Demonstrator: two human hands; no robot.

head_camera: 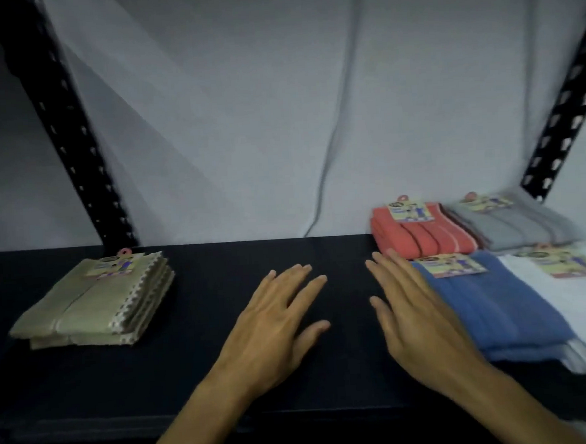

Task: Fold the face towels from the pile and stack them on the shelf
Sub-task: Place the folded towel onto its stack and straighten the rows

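My left hand point(273, 322) and right hand point(417, 317) hover flat, fingers spread, holding nothing above the dark shelf point(218, 260), between scallop-edged beige towels point(94, 302) far left and soft blue towels point(489, 309) just beside my right.

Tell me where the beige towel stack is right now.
In the head view, the beige towel stack lies alone on the left side of the dark shelf, near the left black upright and well left of the left hand.
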